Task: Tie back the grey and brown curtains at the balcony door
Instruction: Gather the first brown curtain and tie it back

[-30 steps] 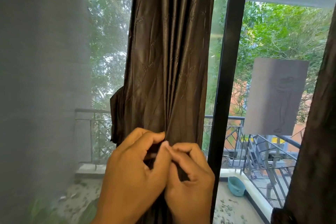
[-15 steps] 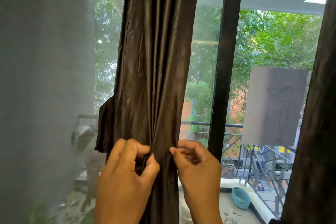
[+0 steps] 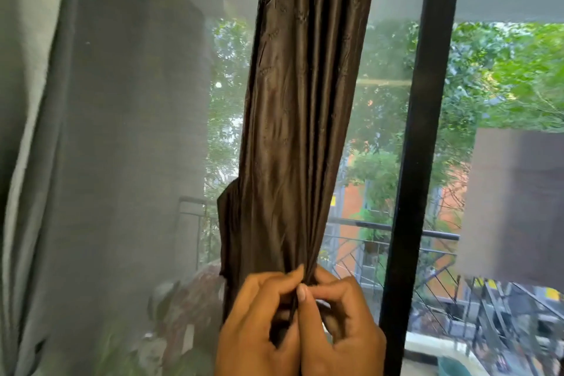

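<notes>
Fingers (image 3: 300, 291) of both hands pinch a thin tie at the gathered brown curtain (image 3: 299, 119) | knot unfinished, apparently | grey curtain (image 3: 27, 146) hangs loose, untied

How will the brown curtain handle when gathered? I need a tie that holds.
The brown curtain looks floppy: it bunches into narrow folds where the left hand and right hand pinch it. Its sheen suggests slippery fabric, so a tie may slide.
</notes>
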